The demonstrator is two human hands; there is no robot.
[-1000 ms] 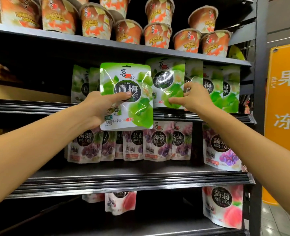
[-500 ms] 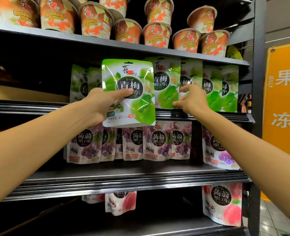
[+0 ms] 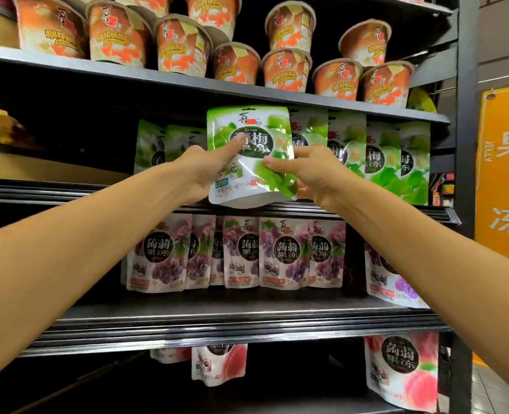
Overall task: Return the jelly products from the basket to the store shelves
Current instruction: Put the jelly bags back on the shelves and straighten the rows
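Both hands hold one green plum jelly pouch upright in front of the second shelf. My left hand grips its left edge with the thumb across the label. My right hand pinches its right edge near the lower corner. Its bottom hangs level with that shelf's front edge. Behind it stand matching green pouches, running to the right end, and two more green pouches at the left. The basket is out of view.
Orange jelly cups are stacked on the top shelf. Purple pouches line the shelf below the green ones, and pink peach pouches stand lower still. An orange sign hangs beyond the rack's black upright post.
My left hand carried the green pouch rightwards. My right hand left the shelved green pouches and took hold of the pouch's right edge.
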